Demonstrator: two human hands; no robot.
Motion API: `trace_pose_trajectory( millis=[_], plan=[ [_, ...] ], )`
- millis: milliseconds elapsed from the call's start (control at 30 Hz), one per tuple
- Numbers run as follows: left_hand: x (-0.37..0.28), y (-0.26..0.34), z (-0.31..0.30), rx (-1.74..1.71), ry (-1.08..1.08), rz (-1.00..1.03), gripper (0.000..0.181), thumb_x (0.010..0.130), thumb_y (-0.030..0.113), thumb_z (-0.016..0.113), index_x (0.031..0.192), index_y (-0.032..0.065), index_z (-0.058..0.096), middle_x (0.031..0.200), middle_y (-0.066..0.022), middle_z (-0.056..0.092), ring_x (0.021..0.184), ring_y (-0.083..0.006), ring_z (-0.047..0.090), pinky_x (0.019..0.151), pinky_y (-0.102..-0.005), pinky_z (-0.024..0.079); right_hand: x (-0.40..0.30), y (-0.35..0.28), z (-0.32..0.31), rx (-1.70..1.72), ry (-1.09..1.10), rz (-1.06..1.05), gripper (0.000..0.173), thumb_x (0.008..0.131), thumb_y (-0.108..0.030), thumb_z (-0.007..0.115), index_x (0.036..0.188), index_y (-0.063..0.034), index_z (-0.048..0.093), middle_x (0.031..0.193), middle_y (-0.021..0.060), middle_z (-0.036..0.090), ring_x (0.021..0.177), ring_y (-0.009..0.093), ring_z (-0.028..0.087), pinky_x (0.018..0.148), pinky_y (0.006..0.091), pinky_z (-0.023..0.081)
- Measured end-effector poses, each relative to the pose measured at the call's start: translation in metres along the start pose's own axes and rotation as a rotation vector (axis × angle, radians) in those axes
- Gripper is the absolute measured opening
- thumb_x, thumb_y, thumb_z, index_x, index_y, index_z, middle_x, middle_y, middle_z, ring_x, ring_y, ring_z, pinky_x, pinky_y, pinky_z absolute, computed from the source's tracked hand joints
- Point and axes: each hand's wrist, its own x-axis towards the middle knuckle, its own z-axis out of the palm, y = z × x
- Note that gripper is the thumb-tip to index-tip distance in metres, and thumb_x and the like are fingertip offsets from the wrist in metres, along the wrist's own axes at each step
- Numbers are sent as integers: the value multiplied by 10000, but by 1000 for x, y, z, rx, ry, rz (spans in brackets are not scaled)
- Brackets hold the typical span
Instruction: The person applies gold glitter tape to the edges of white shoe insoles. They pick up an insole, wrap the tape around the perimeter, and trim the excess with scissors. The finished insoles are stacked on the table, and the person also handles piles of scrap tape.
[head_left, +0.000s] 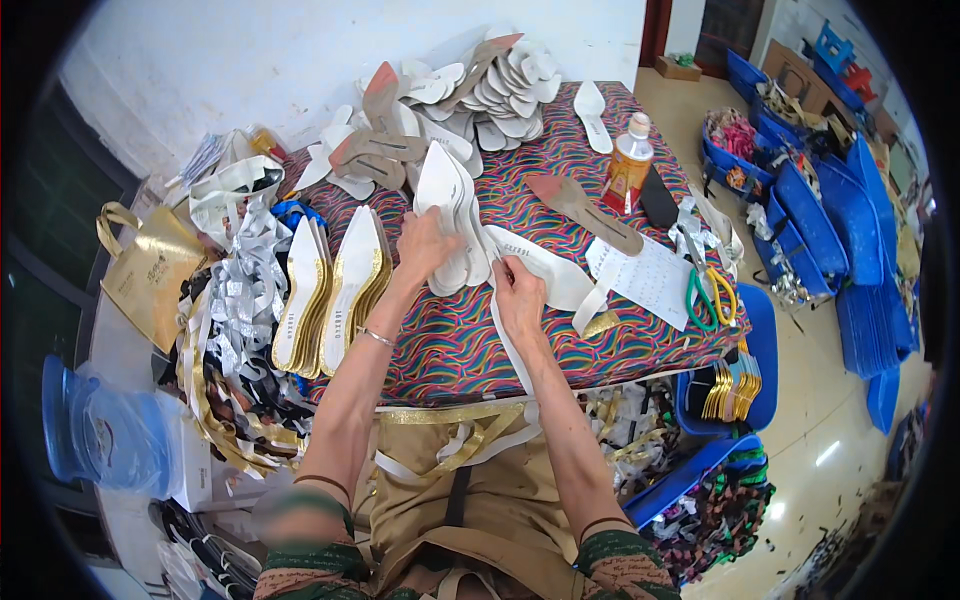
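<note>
My left hand (427, 241) rests on the near left side of a stack of white shoe insoles (450, 187), its fingers partly hidden. My right hand (519, 292) pinches the end of a white strip (512, 351) at the stack's right edge; the strip runs down over the table's front edge. Under and beside that hand lies a single white insole (544, 270). Left of my left arm stand two stacks of insoles with glittery gold edges (298, 300). A brown insole with a red tip (581, 210) lies to the right.
A heap of insoles (502, 97) lies against the wall. At the right are a bottle (628, 165), a paper sheet (637, 277) and scissors with green and yellow handles (709, 296). Silver and gold strips (247, 300) hang at the left. Blue bins (814, 217) stand on the floor.
</note>
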Motion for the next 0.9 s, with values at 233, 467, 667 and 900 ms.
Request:
trace_pose_trajectory(
  millis=[233, 467, 667, 900],
  plan=[
    [3, 50, 25, -378, -234, 717, 674, 636, 109, 791, 1268, 34, 567, 1347, -180, 469, 1262, -358, 438, 1012, -549, 378, -55, -17, -46, -32, 113, -104, 114, 890, -87, 631, 978, -14, 636, 702, 178, 617, 582, 314, 603, 564, 374, 469],
    [-11, 111, 39, 22, -422, 880, 485, 639, 33, 753, 1108, 79, 637, 1045, -113, 555, 1094, -323, 536, 931, -532, 415, -69, 6, -80, 88, 226, 244, 157, 946, -118, 588, 1020, 12, 638, 679, 52, 556, 621, 81, 462, 569, 258, 398],
    [12, 118, 8, -389, 273, 742, 196, 725, -42, 658, 883, 73, 645, 915, -134, 592, 889, -348, 615, 735, -446, 493, -65, 6, -84, 256, 313, 347, 308, 963, -119, 530, 1216, 47, 588, 969, 142, 667, 834, 141, 569, 775, 284, 467],
    [8, 109, -62, -428, 338, 532, 383, 726, -14, 642, 1108, -33, 635, 945, -220, 676, 806, -310, 678, 755, -351, 507, -68, 20, -81, 529, 299, 239, 202, 962, -119, 560, 1002, 72, 609, 828, 34, 616, 763, 67, 480, 674, 243, 417]
  ],
)
